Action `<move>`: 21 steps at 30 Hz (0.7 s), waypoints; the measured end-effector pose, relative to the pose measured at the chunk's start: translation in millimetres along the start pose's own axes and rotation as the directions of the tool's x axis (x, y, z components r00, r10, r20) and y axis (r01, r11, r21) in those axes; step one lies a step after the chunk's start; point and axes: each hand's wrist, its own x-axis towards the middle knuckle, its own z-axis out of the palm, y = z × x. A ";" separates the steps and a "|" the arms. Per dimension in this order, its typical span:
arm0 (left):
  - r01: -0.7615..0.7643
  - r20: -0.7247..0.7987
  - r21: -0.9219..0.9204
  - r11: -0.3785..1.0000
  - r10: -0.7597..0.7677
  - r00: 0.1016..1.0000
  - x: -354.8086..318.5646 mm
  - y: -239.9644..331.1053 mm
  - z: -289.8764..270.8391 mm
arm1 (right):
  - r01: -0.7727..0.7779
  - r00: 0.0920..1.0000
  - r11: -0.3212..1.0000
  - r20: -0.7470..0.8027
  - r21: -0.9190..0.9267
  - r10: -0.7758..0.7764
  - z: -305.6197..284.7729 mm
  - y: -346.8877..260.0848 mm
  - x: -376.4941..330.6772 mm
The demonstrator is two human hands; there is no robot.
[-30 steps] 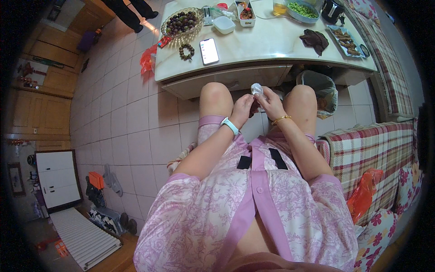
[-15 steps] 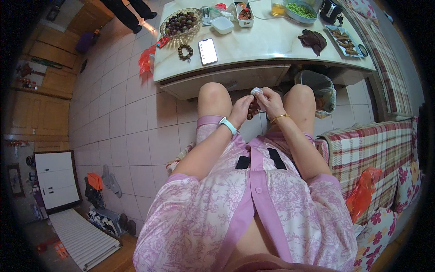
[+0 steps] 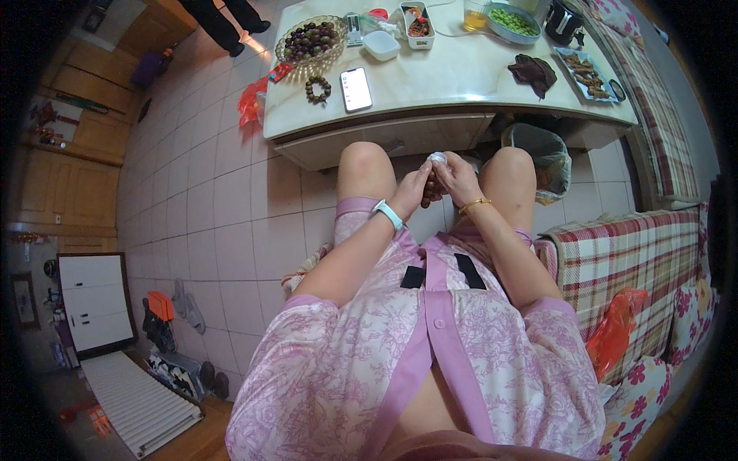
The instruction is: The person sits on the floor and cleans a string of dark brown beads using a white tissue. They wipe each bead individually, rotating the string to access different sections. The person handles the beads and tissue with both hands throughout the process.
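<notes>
Between my knees both hands are close together. Brown beads, apparently a bead bracelet [image 3: 432, 191], hang between them, with my left hand [image 3: 411, 189] closed on part of the string. My right hand [image 3: 459, 180] pinches a small crumpled white tissue [image 3: 437, 157] at the fingertips, pressed against the beads. The fingers hide most of the held strand. Another bracelet of dark beads [image 3: 317, 90] lies on the table beside a lit phone [image 3: 356, 90].
The pale table [image 3: 430, 84] carries a glass bowl of grapes [image 3: 310, 42], a white box [image 3: 417, 28], a bowl of green fruit [image 3: 513, 23], a dark cloth [image 3: 533, 74] and a tray of snacks [image 3: 586, 74]. A lined bin [image 3: 565, 165] stands by my right knee. Another person's legs [image 3: 218, 27] show far left.
My hands have shifted slightly, and more of the brown beads shows below the fingers. The white tissue now appears smaller and lower between the fingertips.
</notes>
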 end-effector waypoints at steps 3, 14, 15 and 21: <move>0.001 0.029 0.014 1.000 -0.002 1.000 0.7 -2.0 4.5 | -0.097 0.995 0.993 -0.009 -0.063 0.097 -1.7 -3.5 2.5; -0.205 -0.079 0.067 0.976 0.210 0.974 13.4 -16.3 0.5 | 0.350 0.910 0.937 -0.230 -0.021 -0.345 -3.6 -11.7 3.7; -0.237 -0.078 0.087 0.968 0.244 0.967 14.2 -17.9 0.3 | 0.447 0.870 0.893 -0.213 -0.043 -0.446 0.0 -9.6 4.0; -0.088 -0.017 -0.001 0.996 0.088 0.996 6.7 -10.7 -1.1 | 0.014 0.999 0.995 0.030 -0.096 -0.011 -4.5 -19.4 -3.1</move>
